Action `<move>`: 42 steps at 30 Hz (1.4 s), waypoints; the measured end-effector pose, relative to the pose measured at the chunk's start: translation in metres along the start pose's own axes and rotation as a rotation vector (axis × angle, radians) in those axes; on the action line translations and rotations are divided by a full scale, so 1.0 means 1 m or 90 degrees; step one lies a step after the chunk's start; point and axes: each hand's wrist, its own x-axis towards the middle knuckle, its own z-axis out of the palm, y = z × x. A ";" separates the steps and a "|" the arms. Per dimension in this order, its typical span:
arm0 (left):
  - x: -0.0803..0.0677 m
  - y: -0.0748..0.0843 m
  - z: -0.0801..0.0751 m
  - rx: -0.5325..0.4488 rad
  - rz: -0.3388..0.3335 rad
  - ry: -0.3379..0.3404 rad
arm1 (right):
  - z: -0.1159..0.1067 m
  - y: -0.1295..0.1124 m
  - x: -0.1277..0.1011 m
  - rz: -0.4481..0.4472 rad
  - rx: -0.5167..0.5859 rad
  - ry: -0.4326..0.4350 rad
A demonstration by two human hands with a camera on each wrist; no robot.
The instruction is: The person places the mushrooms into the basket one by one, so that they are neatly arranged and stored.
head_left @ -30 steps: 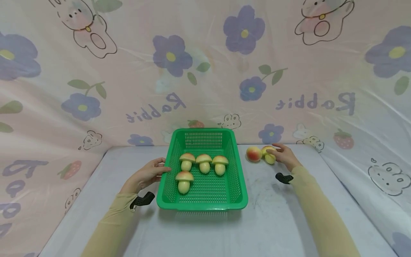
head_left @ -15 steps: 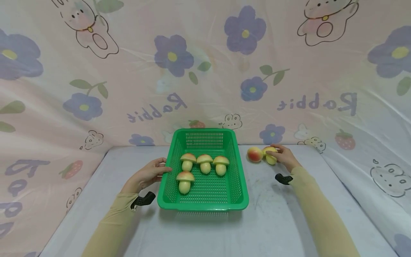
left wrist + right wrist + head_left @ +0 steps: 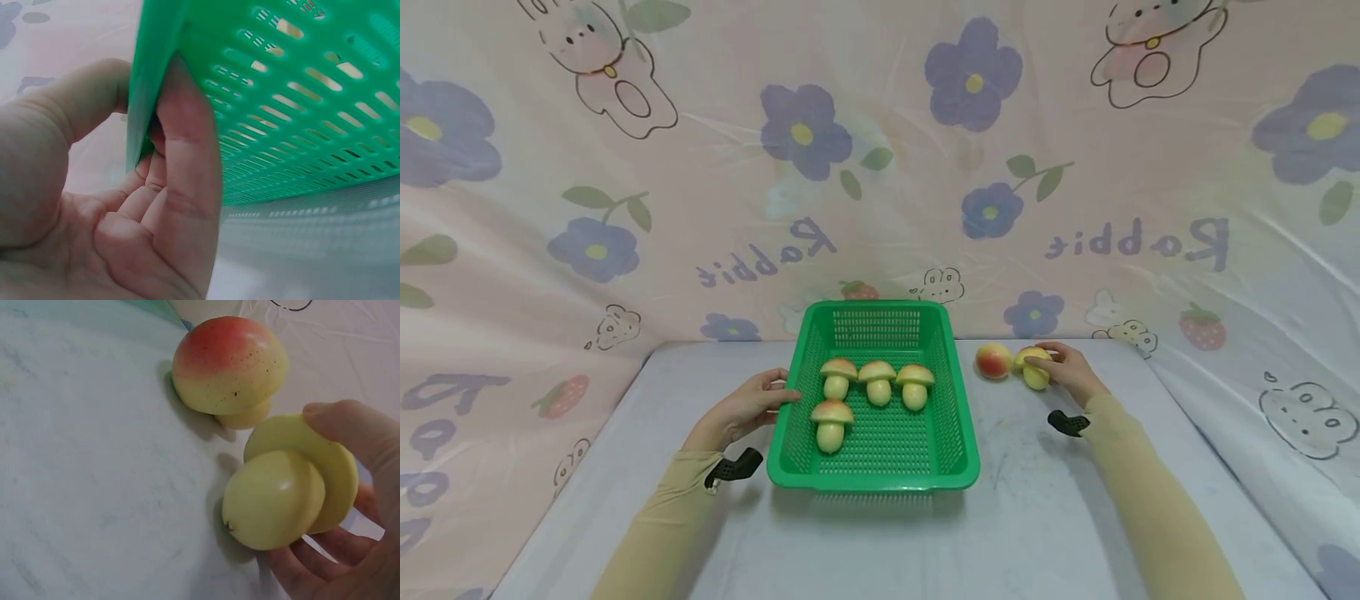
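Observation:
My left hand (image 3: 748, 408) grips the left rim of a green plastic basket (image 3: 872, 482); the left wrist view shows the rim pinched between thumb and curled fingers. In the basket lie several toy mushrooms (image 3: 876, 383) with reddish-yellow caps and pale stems. At the back right, my right hand (image 3: 1070, 372) holds another toy mushroom (image 3: 275, 500) by its cap, thumb on one side and fingers on the other. Its rounded stem faces the right wrist camera. Just left of it on the table sits a further mushroom (image 3: 231, 365), red-and-yellow cap up, its stem mostly hidden.
A white cloth covers the table (image 3: 880, 550). Behind it hangs a curtain (image 3: 880, 192) printed with rabbits and flowers, close to the basket's far end. Black wrist mounts (image 3: 1067, 423) stick out from both sleeves.
The right hand has shifted slightly right and toward me with its mushroom, widening the gap to the neighbouring mushroom. The left hand and basket stay put.

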 end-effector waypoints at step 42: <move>0.000 0.002 -0.002 -0.004 -0.003 0.002 | -0.004 -0.086 -0.054 -0.156 0.029 -0.065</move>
